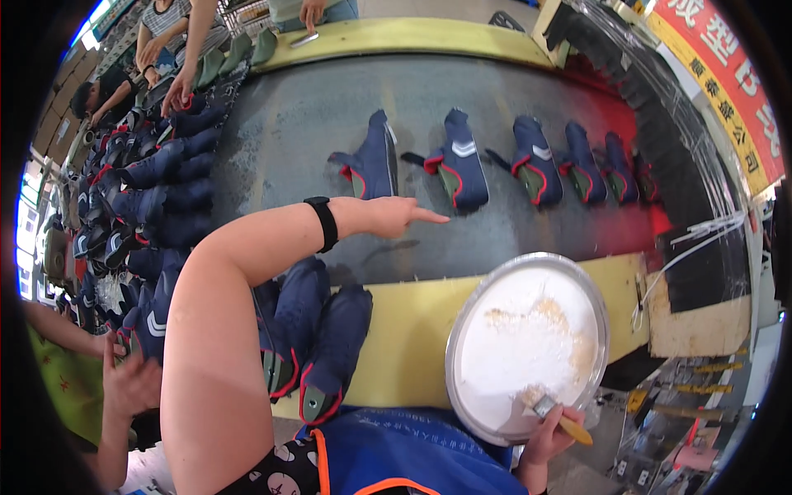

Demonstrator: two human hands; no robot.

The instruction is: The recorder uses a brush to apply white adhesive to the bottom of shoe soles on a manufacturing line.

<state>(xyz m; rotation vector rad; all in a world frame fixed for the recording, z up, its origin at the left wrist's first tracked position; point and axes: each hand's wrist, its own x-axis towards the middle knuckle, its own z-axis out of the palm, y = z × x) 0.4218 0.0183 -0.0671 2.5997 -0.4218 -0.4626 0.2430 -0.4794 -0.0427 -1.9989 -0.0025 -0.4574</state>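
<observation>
My left arm, with a black band at the wrist, reaches across the dark conveyor belt (305,140). My left hand (392,216) is beside the near end of a navy shoe upper (375,161). Its index finger is stretched out, and nothing shows in it; the other fingers are partly hidden. At the lower right, my right hand (544,445) is closed around a brush (571,427) with a wooden handle. The bristles rest in white paste inside a round metal pan (453,363). Yellowish patches mark the paste.
More navy shoe uppers (466,169) with red trim on green lasts lie along the belt toward a red-lit black curtain (627,99). Two uppers (334,346) stand on the yellow ledge (404,330) nearby. Shoes (173,165) crowd the left, where other people's hands (132,384) work.
</observation>
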